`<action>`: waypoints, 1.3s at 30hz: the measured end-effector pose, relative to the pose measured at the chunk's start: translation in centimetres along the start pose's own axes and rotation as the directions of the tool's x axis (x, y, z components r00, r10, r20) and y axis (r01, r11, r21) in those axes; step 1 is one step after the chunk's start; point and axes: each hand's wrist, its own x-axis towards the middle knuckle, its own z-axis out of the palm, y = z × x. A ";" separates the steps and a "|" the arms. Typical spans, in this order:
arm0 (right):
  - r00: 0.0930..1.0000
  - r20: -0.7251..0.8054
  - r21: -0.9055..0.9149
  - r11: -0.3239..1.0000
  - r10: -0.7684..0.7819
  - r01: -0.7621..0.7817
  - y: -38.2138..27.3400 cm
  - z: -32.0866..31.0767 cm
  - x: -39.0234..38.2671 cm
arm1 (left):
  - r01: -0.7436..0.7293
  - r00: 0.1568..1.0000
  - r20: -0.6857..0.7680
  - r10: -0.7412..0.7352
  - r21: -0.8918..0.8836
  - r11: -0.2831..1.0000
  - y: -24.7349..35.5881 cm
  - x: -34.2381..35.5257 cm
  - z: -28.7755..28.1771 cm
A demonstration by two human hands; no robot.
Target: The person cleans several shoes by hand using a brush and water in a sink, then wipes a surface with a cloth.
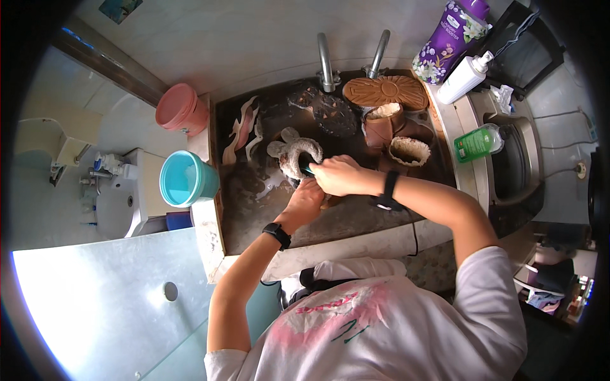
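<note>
A fuzzy grey slipper with round ears (293, 152) is tilted over the dark, wet basin (267, 219). My left hand (304, 204) is closed around its near end. Just above and to the right, my right hand (340, 175) is closed at the slipper's opening. A bit of teal (307, 169) shows by its fingertips; the rest of that object is hidden. Beyond the hands lie a dark wet shoe sole (333, 113) and a brown patterned sole (384, 93). Two fleece-lined brown boots (410, 151) (383, 119) are at the right. Pale strips, pink and white (240, 130), lean at the left.
Two metal taps (326, 63) (379, 54) stand over the far side. A pink bucket (182, 109) and a teal bucket (189, 179) sit at the left rim. On the right are a purple bottle (448, 44), a white pump bottle (464, 79) and a green bottle (476, 143).
</note>
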 end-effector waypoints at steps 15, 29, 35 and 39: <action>0.982 0.186 -0.153 0.988 0.026 0.003 -1.9 -3.1 -2.5 | 0.032 0.999 0.032 -0.032 0.003 0.999 -0.1 -0.2 -0.2; 0.991 -0.066 -0.152 0.981 0.113 -0.122 2.0 3.8 4.2 | 0.039 0.991 0.126 -0.054 0.118 0.992 -0.2 0.5 -0.3; 0.986 0.160 -0.302 0.950 -0.036 0.084 -3.1 -2.5 -1.6 | 0.080 0.981 0.170 -0.094 0.092 0.993 -0.7 0.5 0.0; 0.971 0.235 -0.379 0.915 -0.046 0.135 -3.5 -2.4 -2.4 | 0.054 0.981 0.171 -0.091 0.209 0.976 -1.3 0.2 0.8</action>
